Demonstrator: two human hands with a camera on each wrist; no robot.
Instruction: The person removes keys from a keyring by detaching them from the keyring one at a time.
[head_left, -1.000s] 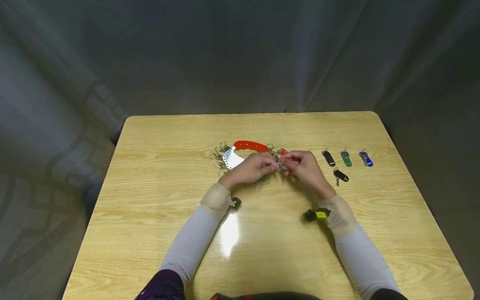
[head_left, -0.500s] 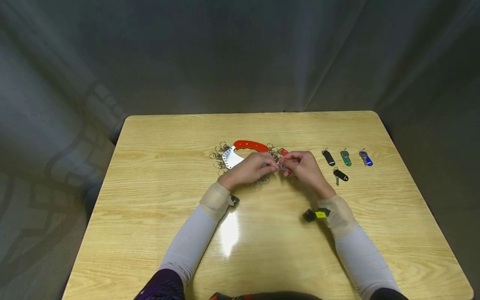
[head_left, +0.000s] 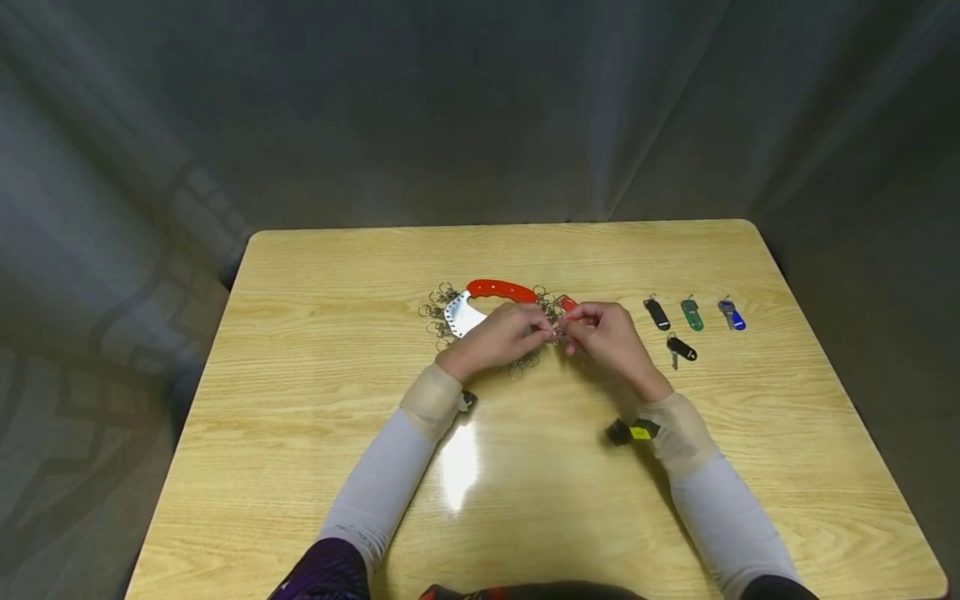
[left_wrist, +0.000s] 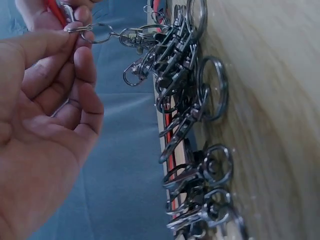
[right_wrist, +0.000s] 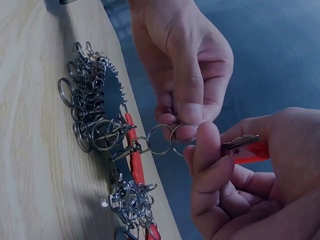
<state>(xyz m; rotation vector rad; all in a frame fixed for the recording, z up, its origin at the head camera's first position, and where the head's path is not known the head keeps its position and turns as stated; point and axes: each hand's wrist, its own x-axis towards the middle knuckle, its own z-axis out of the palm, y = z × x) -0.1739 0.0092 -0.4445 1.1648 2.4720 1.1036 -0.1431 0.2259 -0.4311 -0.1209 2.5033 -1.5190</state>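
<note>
In the head view, my left hand [head_left: 506,335] and right hand [head_left: 606,337] meet at the right side of a metal key holder with a red handle [head_left: 501,290]. Thumb and fingertips of my left hand pinch a split ring [right_wrist: 180,134]. It is linked to another ring [right_wrist: 160,140], which hangs from a swivel clasp [right_wrist: 126,152] of the holder. My right hand holds a red key tag [right_wrist: 254,153] with a key [right_wrist: 239,143], its fingertips at the pinched ring. Fingers hide part of that ring and most of the tag.
Many clasps with rings [left_wrist: 175,65] line the holder's edge. Another red tag [head_left: 567,304] lies beyond my right hand. To the right lie two black tags [head_left: 657,314] [head_left: 682,348], a green tag [head_left: 692,315] and a blue tag [head_left: 732,316], some with keys.
Both hands stay in nearly the same place, with small finger shifts. The red tag in my right hand has turned and is now mostly hidden from the head view.
</note>
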